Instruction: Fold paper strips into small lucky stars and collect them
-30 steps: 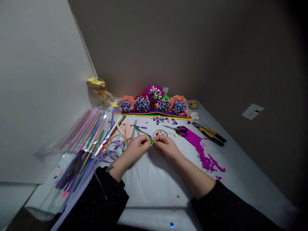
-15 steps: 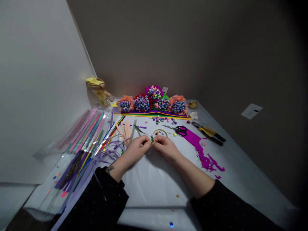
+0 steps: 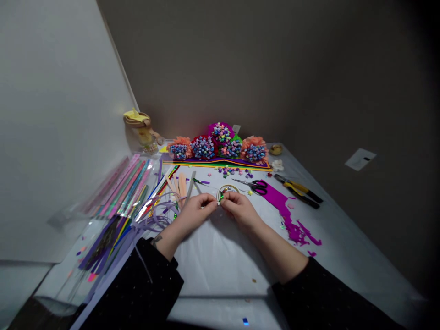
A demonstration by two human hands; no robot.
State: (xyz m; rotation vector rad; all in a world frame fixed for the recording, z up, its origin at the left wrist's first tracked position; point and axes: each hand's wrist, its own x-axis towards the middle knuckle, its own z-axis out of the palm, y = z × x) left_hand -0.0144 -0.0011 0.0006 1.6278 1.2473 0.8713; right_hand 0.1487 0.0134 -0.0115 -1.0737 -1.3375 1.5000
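Observation:
Both my hands meet over the middle of the white-covered table, fingertips almost touching. Between them is a shiny green paper strip (image 3: 222,196), its near part bunched small at the fingertips. My right hand (image 3: 242,211) pinches this bunched part. Thumb and forefinger of my left hand (image 3: 197,213) are pressed together on the strip's other side, hiding what they grip. Just behind the fingers lies a tan ring (image 3: 237,188) with small folded stars inside it. Black-handled scissors (image 3: 257,186) rest to the right of the ring.
Star bouquets (image 3: 202,147) stand along the back on coloured sheets (image 3: 261,167). Loose paper stars (image 3: 233,172) lie before them. Yellow-black pliers (image 3: 302,191) and magenta crepe paper (image 3: 275,196) are at right. Packed paper strips (image 3: 127,183) and lilac ribbon (image 3: 158,217) spread at left.
The green strip's long tail, which stretched back left from my fingers, now shows thinner and less clearly. My right fingertips have turned slightly, moving a little right.

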